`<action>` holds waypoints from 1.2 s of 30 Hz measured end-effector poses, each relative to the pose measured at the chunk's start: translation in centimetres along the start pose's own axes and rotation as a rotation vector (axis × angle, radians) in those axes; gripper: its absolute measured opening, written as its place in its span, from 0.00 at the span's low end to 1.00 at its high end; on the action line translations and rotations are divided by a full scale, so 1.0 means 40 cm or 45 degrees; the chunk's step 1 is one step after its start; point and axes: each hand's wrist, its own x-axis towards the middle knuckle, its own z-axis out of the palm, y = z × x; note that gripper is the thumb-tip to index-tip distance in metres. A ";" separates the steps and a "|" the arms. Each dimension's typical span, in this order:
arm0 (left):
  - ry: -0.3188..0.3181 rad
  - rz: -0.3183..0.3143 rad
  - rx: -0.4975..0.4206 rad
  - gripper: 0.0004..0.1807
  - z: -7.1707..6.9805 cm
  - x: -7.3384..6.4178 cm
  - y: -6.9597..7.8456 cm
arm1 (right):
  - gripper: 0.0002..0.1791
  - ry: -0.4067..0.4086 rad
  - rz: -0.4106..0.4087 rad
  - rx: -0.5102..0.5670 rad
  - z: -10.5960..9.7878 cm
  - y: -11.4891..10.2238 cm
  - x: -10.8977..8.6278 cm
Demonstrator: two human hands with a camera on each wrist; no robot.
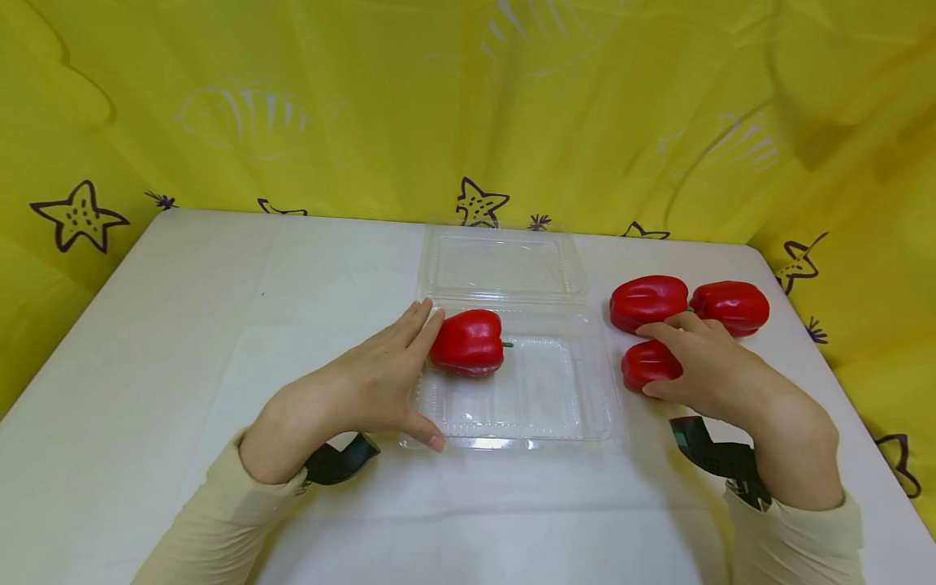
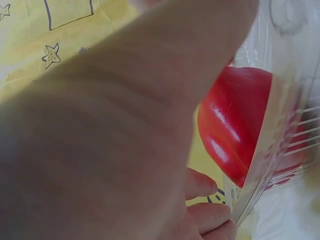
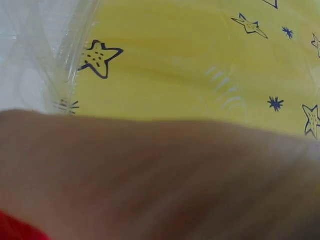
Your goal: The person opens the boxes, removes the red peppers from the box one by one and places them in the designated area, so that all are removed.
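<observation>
A clear plastic clamshell container [image 1: 556,382] lies opened flat on the table, its lid [image 1: 504,260] toward the back. One red bell pepper [image 1: 468,343] lies on its side in the left part of the base, its green stem to the right. My left hand [image 1: 369,386] rests along the container's left edge with fingers extended and thumb at the front corner. To the right of the container, my right hand [image 1: 712,370] grips another red bell pepper [image 1: 645,366] between thumb and fingers, covering its right side. In the right wrist view my forearm hides most of that pepper.
Two more red bell peppers, one on the left [image 1: 647,302] and one on the right [image 1: 731,307], lie just behind my right hand. A white cloth covers the table [image 1: 183,341]. Yellow patterned curtain [image 1: 366,106] hangs along the back and both sides.
</observation>
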 end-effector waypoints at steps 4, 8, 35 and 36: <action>0.012 0.013 0.003 0.76 0.000 0.002 0.001 | 0.41 0.083 -0.038 -0.051 -0.008 -0.018 -0.010; 0.018 0.015 0.007 0.76 -0.001 0.001 0.000 | 0.36 0.233 -0.128 -0.080 -0.017 -0.049 -0.021; 0.013 -0.003 0.015 0.76 0.003 0.000 0.004 | 0.27 0.515 -0.584 -0.019 0.006 -0.277 0.005; 0.010 -0.008 0.015 0.76 0.003 0.001 0.004 | 0.27 0.510 -0.596 -0.017 0.010 -0.282 0.007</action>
